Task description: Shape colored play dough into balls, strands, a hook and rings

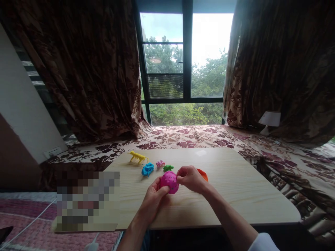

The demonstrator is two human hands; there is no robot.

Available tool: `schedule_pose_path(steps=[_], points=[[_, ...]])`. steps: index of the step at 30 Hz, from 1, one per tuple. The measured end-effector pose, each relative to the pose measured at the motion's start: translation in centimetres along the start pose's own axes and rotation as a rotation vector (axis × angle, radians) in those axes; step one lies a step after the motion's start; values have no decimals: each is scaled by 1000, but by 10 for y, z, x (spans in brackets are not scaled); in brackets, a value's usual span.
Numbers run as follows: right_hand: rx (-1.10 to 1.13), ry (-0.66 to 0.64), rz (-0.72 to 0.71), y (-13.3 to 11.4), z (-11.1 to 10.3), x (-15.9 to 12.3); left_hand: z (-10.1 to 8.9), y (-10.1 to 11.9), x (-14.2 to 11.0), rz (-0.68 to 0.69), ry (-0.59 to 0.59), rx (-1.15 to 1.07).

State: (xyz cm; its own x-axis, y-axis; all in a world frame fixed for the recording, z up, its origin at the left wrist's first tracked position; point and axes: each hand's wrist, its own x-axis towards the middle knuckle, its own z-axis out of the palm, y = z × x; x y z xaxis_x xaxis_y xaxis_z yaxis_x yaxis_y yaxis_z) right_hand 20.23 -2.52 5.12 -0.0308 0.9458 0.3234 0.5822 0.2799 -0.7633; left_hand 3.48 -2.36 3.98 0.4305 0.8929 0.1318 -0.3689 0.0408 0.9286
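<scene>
The pink ball (170, 182) is in the left hand (154, 195), with the thumb on its front, over the table (235, 198). The right hand (190, 178) has bent fingers at the ball's right edge; I cannot tell if they pinch anything. Right of the ball, that hand hides part of an orange thing (203, 175). Just behind the ball is a green lump (168, 168). Behind it to the left are a small pink lump (160, 163), a blue lump (147, 169) and, farthest, a yellow animal (138, 157).
</scene>
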Motion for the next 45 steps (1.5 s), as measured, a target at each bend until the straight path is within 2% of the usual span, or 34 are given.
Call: schedule_pose_path(steps=[6,10,15,25,31,33,36,39,42,45], points=[[59,222,71,8,-5,0,-8,-5,4,52,90,-27],[201,167,-49,-5,2,-6,-10,-9,6,82,135,35],[84,175,-168,-23,11,-13,-5,-8,5,87,181,63],[125,59,-111,-9,17,-3,-4,-6,0,75,186,62],[72,40,-150,-14,15,-7,-4,-7,-1,68,189,66],[17,79,-157,-15,19,-7,-4,-7,-1,56,169,71],[-18,134,-92,-10,29,5,-7,-8,-1,91,192,37],[-31,126,-10,0,31,31,-14,-8,0,176,361,-66],[-102,148,-11,10,28,60,-24,-6,1,235,507,-165],[-211,134,-54,13,31,77,-30,-6,2,248,508,-177]])
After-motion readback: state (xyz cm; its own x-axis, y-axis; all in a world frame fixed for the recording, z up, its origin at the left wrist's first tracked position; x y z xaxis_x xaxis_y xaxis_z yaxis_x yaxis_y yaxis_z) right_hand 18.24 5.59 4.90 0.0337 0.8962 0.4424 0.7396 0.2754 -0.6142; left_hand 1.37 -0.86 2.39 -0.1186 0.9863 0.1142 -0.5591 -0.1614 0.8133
